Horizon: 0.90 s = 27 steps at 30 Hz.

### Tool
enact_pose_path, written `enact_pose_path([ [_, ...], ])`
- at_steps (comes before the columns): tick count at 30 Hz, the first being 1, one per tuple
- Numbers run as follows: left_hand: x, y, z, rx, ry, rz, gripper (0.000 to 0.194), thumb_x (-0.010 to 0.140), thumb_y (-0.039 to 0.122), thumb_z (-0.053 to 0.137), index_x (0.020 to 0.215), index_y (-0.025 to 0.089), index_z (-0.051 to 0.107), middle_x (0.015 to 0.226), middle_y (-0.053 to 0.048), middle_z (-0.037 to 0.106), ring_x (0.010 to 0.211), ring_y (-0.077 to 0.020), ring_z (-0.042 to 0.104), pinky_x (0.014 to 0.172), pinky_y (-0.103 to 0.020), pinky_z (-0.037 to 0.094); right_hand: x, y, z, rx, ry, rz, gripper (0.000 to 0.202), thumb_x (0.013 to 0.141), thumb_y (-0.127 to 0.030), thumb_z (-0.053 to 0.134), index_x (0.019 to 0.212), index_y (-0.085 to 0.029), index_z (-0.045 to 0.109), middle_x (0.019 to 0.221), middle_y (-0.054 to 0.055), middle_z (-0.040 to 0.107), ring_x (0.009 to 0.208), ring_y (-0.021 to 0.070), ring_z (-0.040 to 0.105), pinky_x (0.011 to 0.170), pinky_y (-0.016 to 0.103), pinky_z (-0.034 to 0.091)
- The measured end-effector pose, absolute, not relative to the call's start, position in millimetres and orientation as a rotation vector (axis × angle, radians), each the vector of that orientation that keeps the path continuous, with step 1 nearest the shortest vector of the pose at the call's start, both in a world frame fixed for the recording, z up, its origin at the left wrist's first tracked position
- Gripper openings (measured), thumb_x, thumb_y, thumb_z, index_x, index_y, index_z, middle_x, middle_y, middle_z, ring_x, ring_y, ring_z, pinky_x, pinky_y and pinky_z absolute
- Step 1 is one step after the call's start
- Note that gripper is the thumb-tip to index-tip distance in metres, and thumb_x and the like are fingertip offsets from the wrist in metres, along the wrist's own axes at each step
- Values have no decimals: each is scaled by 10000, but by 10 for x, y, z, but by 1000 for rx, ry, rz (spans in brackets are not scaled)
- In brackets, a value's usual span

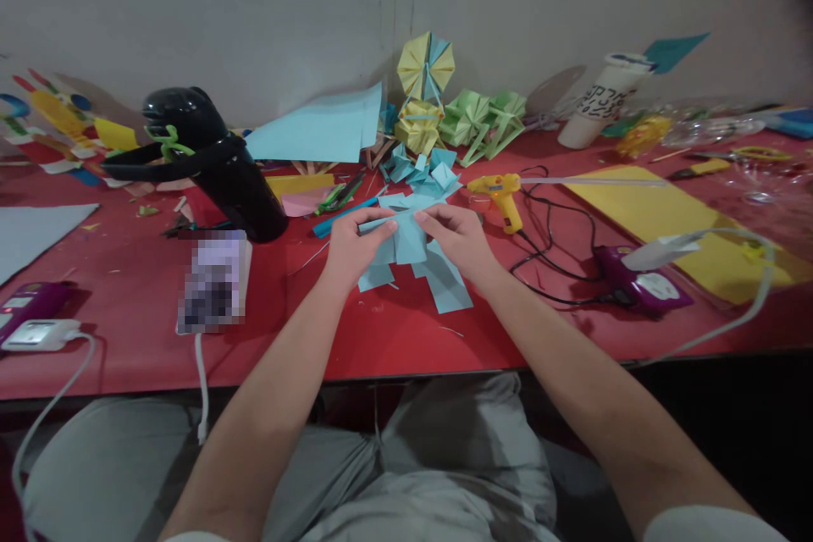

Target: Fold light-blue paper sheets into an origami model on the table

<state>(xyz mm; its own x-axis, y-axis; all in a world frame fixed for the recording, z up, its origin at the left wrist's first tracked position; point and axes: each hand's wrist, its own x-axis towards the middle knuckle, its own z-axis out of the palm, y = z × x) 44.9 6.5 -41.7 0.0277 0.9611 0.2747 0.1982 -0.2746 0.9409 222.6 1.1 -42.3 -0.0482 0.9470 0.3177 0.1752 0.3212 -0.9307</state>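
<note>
A small light-blue paper piece (410, 239) is held up between both hands over the red table (381, 339). My left hand (361, 244) pinches its left side between thumb and fingers. On the right side, my right hand (456, 237) has thumb and fingertips pressed on the same paper. Beneath and around the hands lie more light-blue paper pieces (448, 279), some overlapping. Just behind them is a pile of folded blue paper (435, 176). A yellow glue gun (505, 199) rests to the right of my right hand.
Folded yellow (425, 68) and green (470, 117) paper shapes stand near the wall. A black bottle (245, 186) and a phone (214, 281) are at left. Yellow paper (666, 224), a purple power socket (641, 279) with cables, and a white cup (597, 102) are at right.
</note>
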Motion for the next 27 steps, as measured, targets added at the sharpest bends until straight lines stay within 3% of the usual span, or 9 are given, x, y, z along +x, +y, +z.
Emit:
enact_pose_path([
  [5,424,62,-411,1601,1210,1313,223,707,332,736,874,184,747,897,-47,746,917,-221,668,858,-357,509,2240,24,-426,-1069,-1446,925,301,763,-477,680,726,-180,654,602,-10,565,577,108,500,562,258,418],
  [14,441,59,-406,1622,1219,1329,197,710,318,734,863,194,746,890,-39,749,913,-214,672,848,-346,513,2244,36,-459,-1043,-1464,872,267,784,-435,662,725,-175,643,602,-15,558,571,104,494,562,264,401],
  [27,419,17,-340,1665,1259,1331,229,745,365,710,906,206,744,947,-42,743,930,-215,661,857,-338,498,2276,73,-503,-1038,-1493,889,314,749,-480,686,818,-181,618,707,1,586,633,120,529,601,277,446],
])
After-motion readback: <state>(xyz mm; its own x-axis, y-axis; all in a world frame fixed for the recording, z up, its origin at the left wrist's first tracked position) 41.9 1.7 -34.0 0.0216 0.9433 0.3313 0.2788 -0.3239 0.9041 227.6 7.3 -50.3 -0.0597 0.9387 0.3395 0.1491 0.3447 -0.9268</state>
